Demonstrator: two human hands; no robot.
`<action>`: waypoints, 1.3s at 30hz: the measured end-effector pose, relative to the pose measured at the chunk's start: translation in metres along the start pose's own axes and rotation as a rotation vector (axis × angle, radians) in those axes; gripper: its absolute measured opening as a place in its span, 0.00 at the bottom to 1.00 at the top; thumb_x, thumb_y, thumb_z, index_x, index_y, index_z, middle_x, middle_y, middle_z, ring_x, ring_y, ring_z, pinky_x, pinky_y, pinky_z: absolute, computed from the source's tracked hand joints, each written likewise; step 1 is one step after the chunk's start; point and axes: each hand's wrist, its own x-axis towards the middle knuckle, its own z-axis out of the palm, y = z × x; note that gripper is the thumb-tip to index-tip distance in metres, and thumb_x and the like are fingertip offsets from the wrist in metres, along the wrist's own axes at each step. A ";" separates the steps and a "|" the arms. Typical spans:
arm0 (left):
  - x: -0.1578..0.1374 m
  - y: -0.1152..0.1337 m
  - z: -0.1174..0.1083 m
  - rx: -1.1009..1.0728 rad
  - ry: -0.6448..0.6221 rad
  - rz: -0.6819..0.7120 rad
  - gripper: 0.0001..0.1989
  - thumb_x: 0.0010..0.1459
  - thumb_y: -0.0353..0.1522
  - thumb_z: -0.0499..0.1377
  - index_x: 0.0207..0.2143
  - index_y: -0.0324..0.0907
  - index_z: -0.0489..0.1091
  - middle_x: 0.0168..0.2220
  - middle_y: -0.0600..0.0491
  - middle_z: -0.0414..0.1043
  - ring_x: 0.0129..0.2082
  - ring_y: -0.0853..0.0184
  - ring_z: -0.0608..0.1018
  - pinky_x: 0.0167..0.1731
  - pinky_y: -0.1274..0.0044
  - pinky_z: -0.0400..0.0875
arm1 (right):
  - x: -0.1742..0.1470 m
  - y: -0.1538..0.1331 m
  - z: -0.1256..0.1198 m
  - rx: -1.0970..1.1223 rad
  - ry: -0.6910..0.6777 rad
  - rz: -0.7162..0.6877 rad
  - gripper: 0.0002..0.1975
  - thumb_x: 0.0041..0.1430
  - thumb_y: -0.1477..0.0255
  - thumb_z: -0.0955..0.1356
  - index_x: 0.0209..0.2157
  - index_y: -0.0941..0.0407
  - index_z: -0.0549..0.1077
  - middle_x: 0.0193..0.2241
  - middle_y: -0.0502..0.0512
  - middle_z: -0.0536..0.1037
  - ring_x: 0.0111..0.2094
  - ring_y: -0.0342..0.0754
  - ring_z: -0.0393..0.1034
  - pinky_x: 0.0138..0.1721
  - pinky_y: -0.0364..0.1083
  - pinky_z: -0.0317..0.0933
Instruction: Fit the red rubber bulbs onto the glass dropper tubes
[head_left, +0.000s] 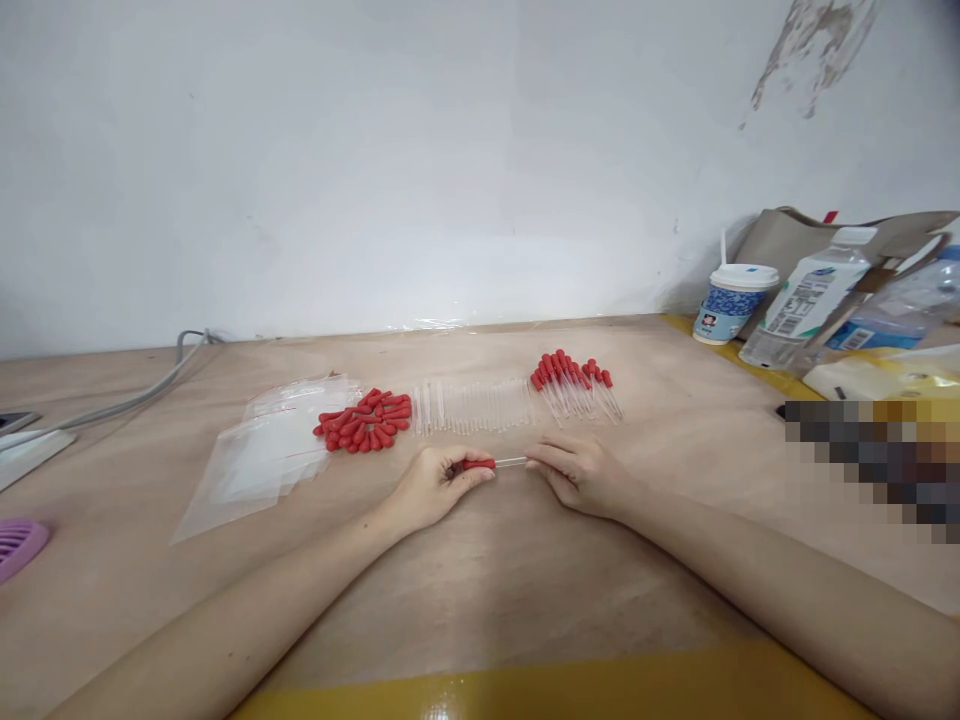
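Observation:
My left hand [439, 485] pinches a red rubber bulb [480, 464] between thumb and fingers. A clear dropper tube [511, 461] meets the bulb's right end, and my right hand [574, 472] is closed on the tube's other end. Beyond my left hand lies a pile of loose red bulbs [367, 420]. A row of clear tubes [480, 405] is laid out behind both hands. Droppers with red bulbs fitted [574, 385] lie in a bunch beyond my right hand.
Clear plastic bags [255, 455] are fanned out at the left. A grey cable [161, 385] and a purple slotted object [21, 545] are farther left. At the right stand a paper cup [731, 305], a plastic bottle [814, 300] and a grey bag [780, 240].

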 end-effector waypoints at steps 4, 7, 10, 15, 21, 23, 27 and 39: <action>0.000 0.000 0.000 0.007 -0.021 -0.002 0.12 0.54 0.39 0.57 0.35 0.41 0.74 0.31 0.52 0.76 0.28 0.68 0.75 0.28 0.78 0.69 | 0.001 -0.006 0.000 -0.059 -0.008 0.015 0.13 0.61 0.72 0.58 0.30 0.58 0.71 0.22 0.53 0.69 0.23 0.41 0.60 0.24 0.41 0.51; 0.000 0.001 0.000 0.014 -0.031 -0.008 0.12 0.53 0.38 0.57 0.35 0.41 0.74 0.31 0.52 0.76 0.28 0.69 0.75 0.27 0.78 0.69 | 0.002 -0.007 0.001 -0.041 -0.019 0.052 0.13 0.61 0.71 0.58 0.29 0.58 0.71 0.21 0.53 0.69 0.23 0.42 0.61 0.23 0.41 0.51; 0.000 0.001 -0.001 0.019 -0.030 -0.002 0.12 0.53 0.38 0.57 0.36 0.41 0.74 0.31 0.52 0.76 0.28 0.69 0.75 0.28 0.79 0.69 | 0.004 -0.010 0.003 0.025 -0.037 0.102 0.15 0.61 0.71 0.57 0.26 0.58 0.70 0.20 0.52 0.69 0.21 0.41 0.60 0.23 0.41 0.50; -0.001 -0.004 0.000 0.056 -0.012 0.015 0.12 0.54 0.38 0.57 0.37 0.41 0.74 0.32 0.52 0.76 0.29 0.68 0.75 0.30 0.77 0.70 | 0.012 -0.015 0.002 0.104 -0.118 0.204 0.16 0.61 0.70 0.58 0.23 0.57 0.68 0.18 0.50 0.69 0.19 0.40 0.59 0.22 0.41 0.50; -0.002 -0.007 0.000 0.109 -0.012 0.069 0.11 0.55 0.36 0.56 0.37 0.41 0.74 0.33 0.51 0.77 0.30 0.67 0.76 0.31 0.77 0.70 | 0.019 -0.020 0.002 0.204 -0.252 0.355 0.17 0.59 0.70 0.59 0.18 0.57 0.65 0.15 0.48 0.66 0.18 0.39 0.56 0.21 0.41 0.47; -0.002 -0.006 0.000 0.119 0.002 0.093 0.11 0.55 0.36 0.56 0.37 0.41 0.74 0.34 0.51 0.77 0.30 0.67 0.76 0.31 0.77 0.71 | 0.021 -0.020 0.004 0.263 -0.276 0.402 0.17 0.59 0.69 0.58 0.18 0.57 0.64 0.14 0.47 0.64 0.17 0.39 0.55 0.20 0.40 0.47; -0.002 -0.004 0.001 0.115 0.045 0.090 0.11 0.54 0.36 0.57 0.37 0.40 0.74 0.33 0.50 0.77 0.28 0.67 0.76 0.29 0.77 0.71 | 0.024 -0.021 0.003 0.345 -0.300 0.470 0.17 0.59 0.68 0.58 0.19 0.58 0.65 0.14 0.46 0.63 0.17 0.39 0.55 0.19 0.40 0.47; 0.004 0.002 -0.004 0.195 0.113 0.062 0.16 0.53 0.34 0.57 0.45 0.41 0.66 0.32 0.54 0.68 0.22 0.74 0.68 0.26 0.79 0.68 | 0.023 0.024 -0.024 0.285 -0.043 0.694 0.11 0.57 0.70 0.59 0.25 0.57 0.67 0.22 0.52 0.70 0.23 0.43 0.63 0.25 0.41 0.55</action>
